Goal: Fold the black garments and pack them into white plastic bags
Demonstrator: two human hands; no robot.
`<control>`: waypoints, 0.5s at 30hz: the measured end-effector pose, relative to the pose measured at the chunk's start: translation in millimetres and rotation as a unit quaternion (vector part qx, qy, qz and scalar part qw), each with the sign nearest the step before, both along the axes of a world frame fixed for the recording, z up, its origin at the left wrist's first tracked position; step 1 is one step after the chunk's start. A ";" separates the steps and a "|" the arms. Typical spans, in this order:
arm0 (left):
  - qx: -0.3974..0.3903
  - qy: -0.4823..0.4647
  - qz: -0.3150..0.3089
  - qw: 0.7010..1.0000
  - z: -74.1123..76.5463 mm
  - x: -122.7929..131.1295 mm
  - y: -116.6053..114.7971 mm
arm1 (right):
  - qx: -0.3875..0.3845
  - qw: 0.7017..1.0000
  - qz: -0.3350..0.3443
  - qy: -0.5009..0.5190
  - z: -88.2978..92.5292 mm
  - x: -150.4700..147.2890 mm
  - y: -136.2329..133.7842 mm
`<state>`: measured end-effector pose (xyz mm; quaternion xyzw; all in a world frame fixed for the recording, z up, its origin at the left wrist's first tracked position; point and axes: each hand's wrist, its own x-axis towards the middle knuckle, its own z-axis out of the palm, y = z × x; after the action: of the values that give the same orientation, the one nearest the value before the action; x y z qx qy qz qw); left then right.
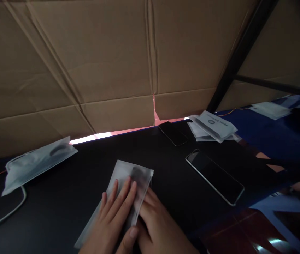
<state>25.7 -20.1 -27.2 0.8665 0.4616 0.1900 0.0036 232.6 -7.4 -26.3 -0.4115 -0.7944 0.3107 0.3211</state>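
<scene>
A translucent frosted zip pouch (120, 169) lies tilted on the black tabletop in front of me. My left hand (112, 215) rests flat on top of it, fingers stretched and slightly apart, thumb toward the lower right. At the pouch's right edge is my right hand (157, 222), its fingertips going in or under there; the film and my left hand hide them, so their grip cannot be made out. A dark shape shows blurred through the film near the upper right corner. What it is cannot be told.
Right of my hands lies a phone (216, 176) in a clear case, with another dark phone (173, 133) farther back. Printed white pouches (213, 125) are stacked behind. Another filled pouch (41, 162) and a white cable (19, 203) lie left. A cardboard wall (112, 63) closes the back.
</scene>
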 end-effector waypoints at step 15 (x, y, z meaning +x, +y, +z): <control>-0.072 0.024 -0.043 0.996 -2.5 22.9 -5.9 | 0.014 0.996 -0.029 0.085 -36.9 -23.3 -6.4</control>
<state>48.7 -26.1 -29.6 0.8875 0.4359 0.1352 0.0628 209.3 -13.8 -63.3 -0.4020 -0.7562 0.3237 0.4022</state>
